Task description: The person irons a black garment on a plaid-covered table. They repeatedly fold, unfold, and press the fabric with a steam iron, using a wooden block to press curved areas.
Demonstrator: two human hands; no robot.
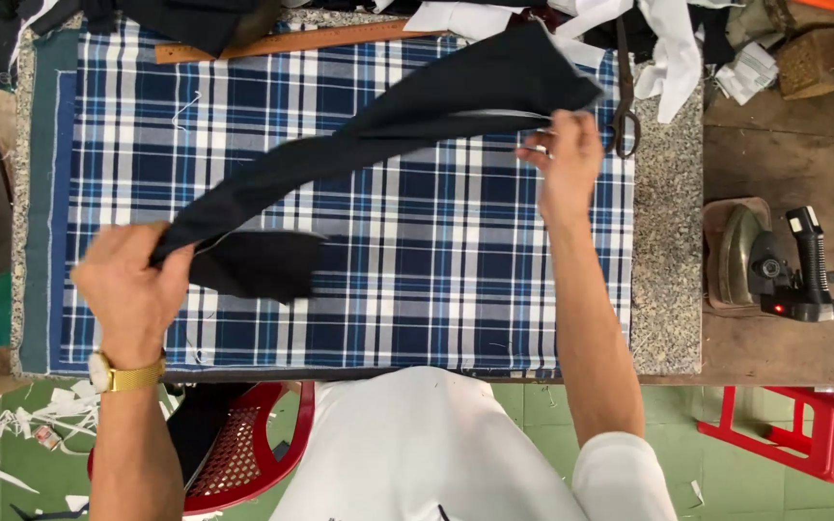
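A long strip of black cloth is stretched in the air above a blue and white plaid cloth that covers the table. My left hand, with a gold watch on the wrist, grips the strip's near left end, where a flap hangs down. My right hand pinches the strip's far right end, close to its wide end. The strip runs slanted from lower left to upper right between both hands.
A wooden ruler lies along the far edge. Scissors rest at the right of the plaid cloth. An iron stands on the wooden side table. Red plastic stools sit on the floor, with white paper scraps at left.
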